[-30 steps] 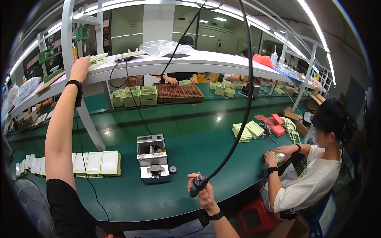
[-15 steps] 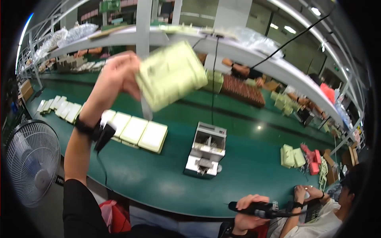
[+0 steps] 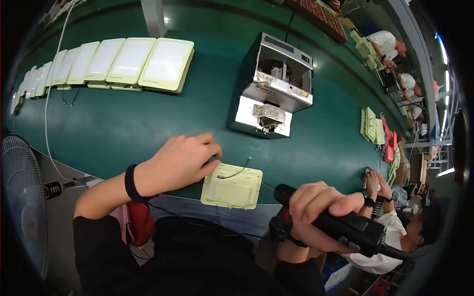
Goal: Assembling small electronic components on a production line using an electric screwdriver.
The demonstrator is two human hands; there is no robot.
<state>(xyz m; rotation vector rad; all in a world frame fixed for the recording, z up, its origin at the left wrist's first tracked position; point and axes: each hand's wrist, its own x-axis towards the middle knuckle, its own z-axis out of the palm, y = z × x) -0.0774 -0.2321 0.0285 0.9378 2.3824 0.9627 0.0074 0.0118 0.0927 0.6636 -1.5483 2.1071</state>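
Observation:
A pale yellow-green plastic panel (image 3: 232,190) lies back side up at the front edge of the table, partly overhanging it. From its upper part runs a short thin wire (image 3: 241,170) with a small end piece. At the panel's upper left corner hovers my left hand (image 3: 180,163), fingers loosely bent and thumb apart, gripping nothing visible; whether the thumb touches the corner I cannot tell. My right hand (image 3: 323,209) is wrapped round a black cylindrical corded tool (image 3: 353,229), held to the right of the panel. No working tip shows on its blunt left end.
A grey metal machine (image 3: 276,86) stands beyond the panel. Overlapping white-faced panels (image 3: 165,64) form a row at far left. Pale green parts (image 3: 371,126) and red pieces (image 3: 389,140) lie at right, near a co-worker (image 3: 390,232). A fan (image 3: 24,197) stands at left.
My left hand has come down from its raised position and released the panel, which now lies at the table edge. My right hand keeps the black tool. The view has tilted downward.

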